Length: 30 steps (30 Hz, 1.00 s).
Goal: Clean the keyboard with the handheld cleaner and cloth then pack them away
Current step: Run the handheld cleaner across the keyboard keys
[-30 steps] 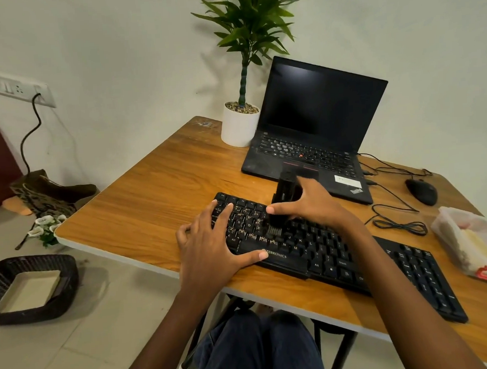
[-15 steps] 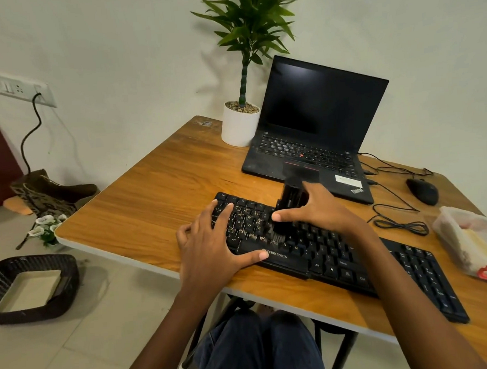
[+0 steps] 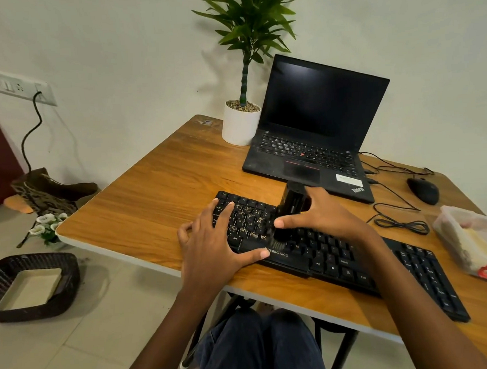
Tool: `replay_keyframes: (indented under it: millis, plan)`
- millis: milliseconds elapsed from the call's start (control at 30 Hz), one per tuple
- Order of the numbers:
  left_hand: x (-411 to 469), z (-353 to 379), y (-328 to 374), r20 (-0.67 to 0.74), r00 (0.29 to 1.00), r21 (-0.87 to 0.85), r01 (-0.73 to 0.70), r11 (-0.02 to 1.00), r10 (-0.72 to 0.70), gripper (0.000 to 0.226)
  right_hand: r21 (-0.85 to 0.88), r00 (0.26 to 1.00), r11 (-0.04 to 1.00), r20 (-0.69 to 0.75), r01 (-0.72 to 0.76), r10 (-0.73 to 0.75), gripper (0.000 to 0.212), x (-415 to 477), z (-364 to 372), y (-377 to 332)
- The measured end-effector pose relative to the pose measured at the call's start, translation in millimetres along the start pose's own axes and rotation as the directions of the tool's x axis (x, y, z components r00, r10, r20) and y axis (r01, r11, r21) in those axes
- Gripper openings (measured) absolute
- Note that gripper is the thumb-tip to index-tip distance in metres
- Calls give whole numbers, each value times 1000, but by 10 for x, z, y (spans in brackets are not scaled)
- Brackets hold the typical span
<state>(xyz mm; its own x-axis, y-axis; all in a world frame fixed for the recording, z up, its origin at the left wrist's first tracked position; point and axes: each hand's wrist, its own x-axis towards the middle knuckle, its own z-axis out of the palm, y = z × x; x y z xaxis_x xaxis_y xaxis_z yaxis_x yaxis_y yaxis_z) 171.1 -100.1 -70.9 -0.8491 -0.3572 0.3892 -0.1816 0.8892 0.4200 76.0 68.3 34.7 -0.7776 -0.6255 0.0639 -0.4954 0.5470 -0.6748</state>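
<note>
The keyboard (image 3: 341, 259) lies slantwise along the near edge of the table (image 3: 157, 195), its left end toward 10 o'clock and its right end toward 4 o'clock.

The left hand (image 3: 215, 248) lies palm down over the keyboard's left end, fingers straight and spread. Its fingertips reach the upper key rows, and its thumb stretches toward 3 o'clock along the front edge, ending beside the maker's label. It grips nothing.

Just to its right, the right hand (image 3: 321, 216) is wrapped round the cleaner (image 3: 290, 207). The thumb lies across the near face, pointing to 9 o'clock, and the fingers curl behind. The wrist is low over the keys, and the forearm runs back toward 5 o'clock.

The cleaner, a black block, stands nearly upright with its top tipped a little toward 1 o'clock. Its pale bristles touch the keys in the lower rows, between the two thumbs. The hands are close but do not touch.

From the keyboard, a laptop (image 3: 313, 140) stands open at 12 o'clock with a potted plant (image 3: 240, 124) at its left. A mouse (image 3: 423, 190) sits at 2 o'clock, with a coiled cable (image 3: 401, 224) nearer. A clear box (image 3: 468, 239) lies at 3 o'clock; I cannot make out its pale contents. On the floor at 9 o'clock sits a dark basket (image 3: 29, 286).
</note>
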Motion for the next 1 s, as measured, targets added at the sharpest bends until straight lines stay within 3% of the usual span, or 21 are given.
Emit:
replay_keyframes:
  millis: [133,267,367,467,567,633,767,900,1000]
  plan:
    - [1,2,2,12,1000,-13,0,1000,0,110,-62,997,998,-73,13,-17,42,-31,25,-25]
    - [7,5,2,9,1000,3,-4,1000,4,109,-47,999,999,49,-10,12,49,-100,-53,-35]
    - [2,-3,0,18,1000,2,-3,1000,3,110,-108,999,994,-41,7,-12,41,-105,-26,-35]
    - [-1,-4,-2,24,1000,9,-2,1000,1,110,-71,999,997,50,15,-11,37,-134,-13,-12]
    - [2,-2,4,21,1000,10,0,1000,0,110,-96,990,995,134,-36,48,46,-160,-163,-27]
    - [2,-7,4,25,1000,6,4,1000,-5,112,-113,995,993,89,-33,43,53,-131,-120,-44]
    - [5,-9,-3,37,999,6,10,1000,-10,116,-66,999,997,-2,36,-36,47,-122,158,-71]
    - [6,-7,-7,38,999,11,7,1000,-8,115,2,994,999,92,-54,53,50,-317,-44,69]
    - [10,-14,4,41,999,14,5,1000,-6,116,-40,986,994,133,-98,102,51,-507,-302,182]
